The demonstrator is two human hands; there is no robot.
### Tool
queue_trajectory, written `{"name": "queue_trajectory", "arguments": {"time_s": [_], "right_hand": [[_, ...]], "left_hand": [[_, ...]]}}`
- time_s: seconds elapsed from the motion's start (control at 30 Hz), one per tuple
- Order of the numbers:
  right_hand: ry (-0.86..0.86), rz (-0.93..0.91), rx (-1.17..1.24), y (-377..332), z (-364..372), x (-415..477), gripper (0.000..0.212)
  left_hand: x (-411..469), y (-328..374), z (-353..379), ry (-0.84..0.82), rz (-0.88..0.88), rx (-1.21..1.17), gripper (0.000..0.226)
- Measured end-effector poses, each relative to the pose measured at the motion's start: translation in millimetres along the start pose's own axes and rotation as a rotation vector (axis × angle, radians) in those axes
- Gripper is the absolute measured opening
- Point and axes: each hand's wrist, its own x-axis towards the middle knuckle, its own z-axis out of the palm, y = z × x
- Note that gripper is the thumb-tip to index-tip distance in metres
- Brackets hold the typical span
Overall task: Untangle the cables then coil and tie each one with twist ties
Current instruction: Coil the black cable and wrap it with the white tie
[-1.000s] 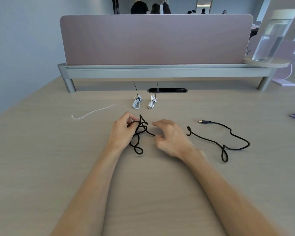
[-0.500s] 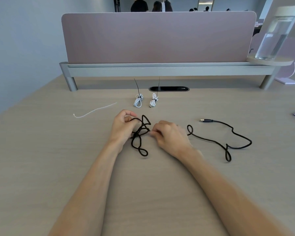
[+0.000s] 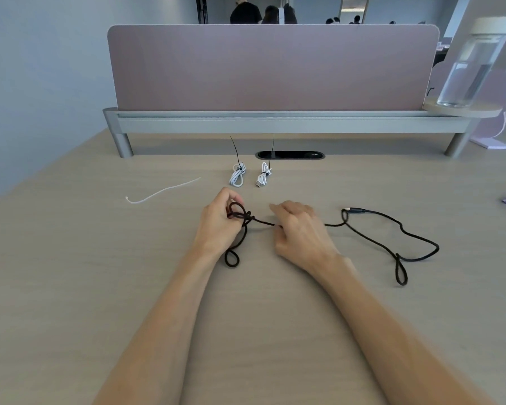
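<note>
Currently left hand [image 3: 214, 229] pinches knotted loops of black cable [image 3: 263, 222]; right hand [image 3: 301, 232] pinches the taut strand. Both lie nearside of desk grommet [image 3: 289, 155]; plug [image 3: 356, 210] lies to its right.

- Holds the knotted loops of a black cable [image 3: 262, 222] in the left hand [image 3: 216, 226], above the desk [image 3: 70, 287].
- Pinches the strand just right of the knot with the right hand [image 3: 301, 232].
- Lies onward to the right in loose bends.
- Shows two tied white coils [image 3: 236, 178] beyond the hands.
- Shows a loose white tie [image 3: 161, 192] farther left.
</note>
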Motion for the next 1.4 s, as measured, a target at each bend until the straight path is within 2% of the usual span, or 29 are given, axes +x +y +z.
{"name": "queue_trajectory", "arguments": {"time_s": [0.07, 0.2, 0.3, 0.4, 0.53, 0.6, 0.67, 0.77, 0.83, 0.97, 1.07, 1.13, 1.2, 1.27, 1.33, 1.4], "right_hand": [[-0.038, -0.056, 0.241, -10.5, 4.2, -0.8, 0.048], [0.027, -0.08, 0.465, -15.6, 7.4, 2.9, 0.013], [0.07, 0.065, 0.594, -15.9, -0.4, 4.0, 0.013], [0.128, 0.259, 0.665, -15.5, -5.2, 5.0, 0.02], [0.164, 0.347, 0.672, -14.6, -8.5, 6.2, 0.014], [0.143, 0.336, 0.615, -13.6, -10.5, 5.4, 0.014], [0.115, 0.335, 0.584, -9.8, -13.0, 5.3, 0.016], [0.235, 0.429, 0.679, 6.1, -22.9, 6.3, 0.023], [0.258, 0.422, 0.627, 14.3, -27.6, 5.9, 0.02], [0.126, 0.31, 0.511, 13.3, -16.6, 3.3, 0.025], [-0.031, 0.181, 0.308, 8.8, -6.8, 1.4, 0.031], [-0.037, 0.115, 0.362, 2.2, -2.4, 1.6, 0.034], [-0.008, 0.078, 0.499, -7.3, -1.9, 2.1, 0.034], [0.016, 0.044, 0.552, -13.7, -0.5, 3.1, 0.025], [0.048, 0.046, 0.536, -14.6, 0.2, 2.9, 0.009], [0.086, 0.079, 0.515, -10.2, -3.3, 3.0, 0.011]], "left_hand": [[-1.7, 2.0, 2.9, -0.026, 0.02, 0.005, 0.035], [-0.4, -0.9, 2.2, -0.013, -0.036, -0.122, 0.036], [1.3, 2.3, -0.4, -0.062, -0.109, -0.264, 0.037], [1.6, 10.6, -2.9, -0.141, -0.201, -0.525, 0.037], [1.4, 14.4, -6.1, -0.192, -0.255, -0.778, 0.047], [2.9, 12.5, -6.4, -0.191, -0.238, -0.738, 0.048], [5.9, 4.7, -8.1, -0.132, -0.174, -0.535, 0.047], [6.9, -11.3, -10.6, -0.06, -0.029, -0.214, 0.052], [3.6, -12.7, -10.5, -0.074, 0.001, -0.154, 0.049], [4.0, -5.3, -5.0, -0.031, -0.107, -0.171, 0.031], [3.1, -3.0, -3.2, -0.045, -0.15, -0.165, 0.016], [1.5, 0.3, -1.8, -0.079, -0.142, -0.193, 0.004], [-1.0, 6.6, 0.8, -0.115, -0.143, -0.174, 0.019], [-0.1, 9.5, 1.8, -0.156, -0.168, -0.153, 0.027], [2.1, 10.2, -1.2, -0.191, -0.208, -0.195, 0.032], [2.7, 10.6, -4.6, -0.168, -0.254, -0.294, 0.025]]}}
